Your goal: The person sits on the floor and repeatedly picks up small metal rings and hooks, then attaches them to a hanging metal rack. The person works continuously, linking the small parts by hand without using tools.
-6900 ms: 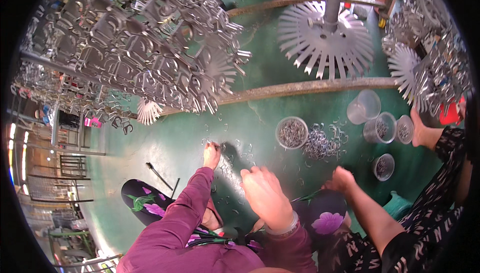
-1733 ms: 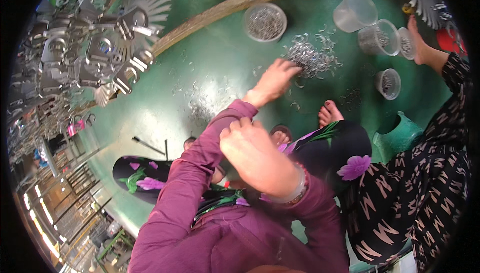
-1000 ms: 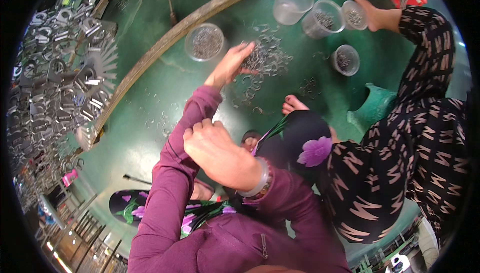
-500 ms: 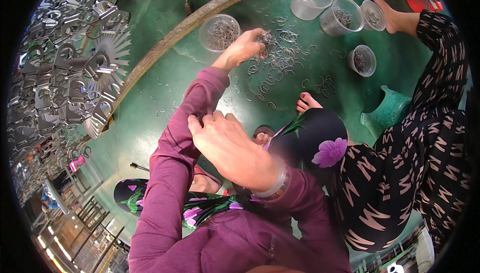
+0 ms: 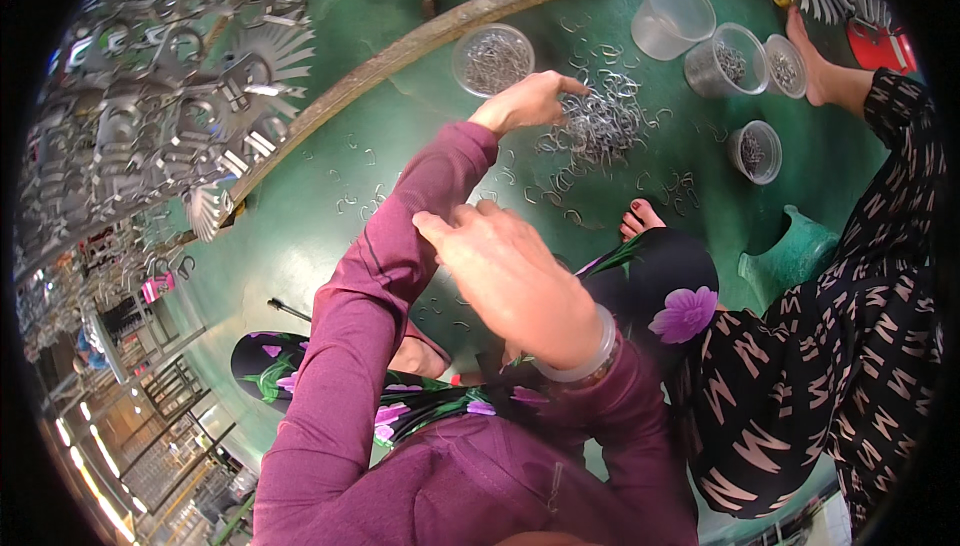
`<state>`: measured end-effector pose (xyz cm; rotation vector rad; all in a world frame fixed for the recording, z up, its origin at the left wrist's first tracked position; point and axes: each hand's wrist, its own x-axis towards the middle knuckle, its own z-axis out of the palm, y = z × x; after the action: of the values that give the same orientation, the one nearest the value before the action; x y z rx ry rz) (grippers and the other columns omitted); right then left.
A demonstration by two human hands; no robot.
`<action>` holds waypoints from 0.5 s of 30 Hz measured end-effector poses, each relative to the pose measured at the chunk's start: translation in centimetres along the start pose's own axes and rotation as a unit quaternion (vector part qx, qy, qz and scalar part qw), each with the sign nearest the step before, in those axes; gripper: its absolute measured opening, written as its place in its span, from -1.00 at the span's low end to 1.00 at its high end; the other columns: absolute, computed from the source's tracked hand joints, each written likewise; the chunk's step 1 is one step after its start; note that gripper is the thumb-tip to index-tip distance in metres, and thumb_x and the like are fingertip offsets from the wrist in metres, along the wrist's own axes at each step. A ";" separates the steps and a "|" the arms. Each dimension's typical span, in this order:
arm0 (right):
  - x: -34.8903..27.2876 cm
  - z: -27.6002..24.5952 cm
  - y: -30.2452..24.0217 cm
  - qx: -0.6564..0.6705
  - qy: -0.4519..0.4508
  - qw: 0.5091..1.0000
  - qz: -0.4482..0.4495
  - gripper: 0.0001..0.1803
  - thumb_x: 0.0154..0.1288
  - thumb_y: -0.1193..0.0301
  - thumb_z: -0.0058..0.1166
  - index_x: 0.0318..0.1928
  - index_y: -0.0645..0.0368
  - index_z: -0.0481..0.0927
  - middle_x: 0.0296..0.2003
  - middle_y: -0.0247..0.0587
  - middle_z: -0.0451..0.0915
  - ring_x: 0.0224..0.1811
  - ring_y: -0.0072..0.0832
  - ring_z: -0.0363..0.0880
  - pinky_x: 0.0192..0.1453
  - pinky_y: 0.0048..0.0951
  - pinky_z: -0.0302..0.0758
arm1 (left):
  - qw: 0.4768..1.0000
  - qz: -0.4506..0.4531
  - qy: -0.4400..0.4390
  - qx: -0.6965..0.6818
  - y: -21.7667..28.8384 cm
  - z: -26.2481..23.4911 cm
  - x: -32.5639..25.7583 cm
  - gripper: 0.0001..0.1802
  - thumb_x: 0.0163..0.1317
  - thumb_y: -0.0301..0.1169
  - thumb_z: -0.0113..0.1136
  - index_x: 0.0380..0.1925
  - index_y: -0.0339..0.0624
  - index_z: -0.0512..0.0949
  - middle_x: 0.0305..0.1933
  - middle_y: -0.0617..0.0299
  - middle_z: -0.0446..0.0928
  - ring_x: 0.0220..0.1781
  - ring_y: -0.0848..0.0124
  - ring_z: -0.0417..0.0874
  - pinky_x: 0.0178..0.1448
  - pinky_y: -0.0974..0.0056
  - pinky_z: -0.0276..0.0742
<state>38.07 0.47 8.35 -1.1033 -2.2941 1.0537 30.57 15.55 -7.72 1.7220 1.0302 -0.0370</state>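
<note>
A heap of small curved metal hooks (image 5: 606,126) lies on the green floor, with more scattered around it. My left hand (image 5: 528,103) reaches over the near-left edge of this heap, fingers stretched out and apart, gripping nothing visible. Its forearm wears a maroon sleeve (image 5: 360,291). Closer to me, my right hand (image 5: 520,281) is bent over beside that sleeve, its curled fingers at the cloth. The palm side is hidden, so what it holds cannot be made out. Just left of the heap stands a clear plastic tub (image 5: 494,61) full of hooks.
Another clear tub (image 5: 673,18) stands at the back, beside tubs of hooks (image 5: 727,62) (image 5: 784,67) and a smaller tub (image 5: 755,153). A person in patterned trousers (image 5: 770,396) sits at right by a green stool (image 5: 790,251). A curved bar (image 5: 400,58) crosses behind; metal parts (image 5: 170,96) hang left.
The bunch of hooks in my left hand has been let go onto the heap, which is now denser. Those fingers have straightened. My right hand remains by the left sleeve. The view has shifted.
</note>
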 end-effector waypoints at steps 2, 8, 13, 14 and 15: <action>0.2 -0.1 -0.3 0.034 -0.050 0.998 0.002 -0.65 0.05 0.56 -0.01 -0.07 0.34 0.45 -0.35 -0.02 0.55 -0.18 -0.14 0.52 -0.13 -0.24 0.45 | 0.986 0.094 0.097 0.095 -4.1 0.4 -1.4 -0.48 -0.04 -0.62 0.08 0.04 -0.22 0.50 -0.23 0.04 0.63 -0.16 0.27 0.65 -0.03 0.24 0.56; -0.7 2.3 0.5 0.013 0.065 0.993 -0.101 -0.63 0.02 0.53 0.14 -0.08 0.24 0.56 -0.23 0.10 0.59 -0.12 -0.09 0.58 -0.12 -0.24 0.49 | 0.972 -0.008 0.062 0.225 -7.3 8.9 -17.0 -0.85 0.00 -0.41 0.07 -0.52 -0.22 0.59 -0.54 0.03 0.57 -0.41 0.12 0.64 -0.35 0.13 0.56; 2.3 0.2 -2.6 -0.102 -0.104 0.988 0.055 -0.61 0.09 0.44 0.20 -0.02 0.24 0.56 -0.37 0.15 0.61 -0.32 -0.14 0.64 -0.23 -0.29 0.51 | 0.972 -0.088 -0.051 0.214 -0.5 13.9 -37.1 -0.84 -0.02 -0.46 0.07 -0.52 -0.31 0.60 -0.43 -0.05 0.60 -0.44 0.02 0.65 -0.41 0.10 0.57; 2.3 0.4 -4.3 -0.109 -0.106 0.986 0.063 -0.63 0.10 0.45 0.19 -0.04 0.27 0.56 -0.38 0.16 0.60 -0.33 -0.10 0.62 -0.25 -0.24 0.48 | 0.977 -0.122 0.043 0.167 1.3 14.1 -40.9 -0.85 -0.02 -0.46 0.10 -0.47 -0.30 0.59 -0.42 0.00 0.58 -0.36 0.06 0.62 -0.33 0.11 0.54; 2.2 0.5 -5.9 -0.120 -0.104 0.984 0.077 -0.64 0.11 0.45 0.18 -0.05 0.30 0.56 -0.39 0.17 0.58 -0.35 -0.06 0.60 -0.28 -0.19 0.46 | 0.974 -0.139 0.144 0.111 2.8 14.1 -44.6 -0.84 -0.03 -0.45 0.13 -0.43 -0.28 0.58 -0.41 0.04 0.56 -0.27 0.10 0.60 -0.25 0.12 0.52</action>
<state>33.48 -0.46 12.57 -1.3394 -2.5907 1.0086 10.81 -22.92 10.23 1.8053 1.5260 -0.0866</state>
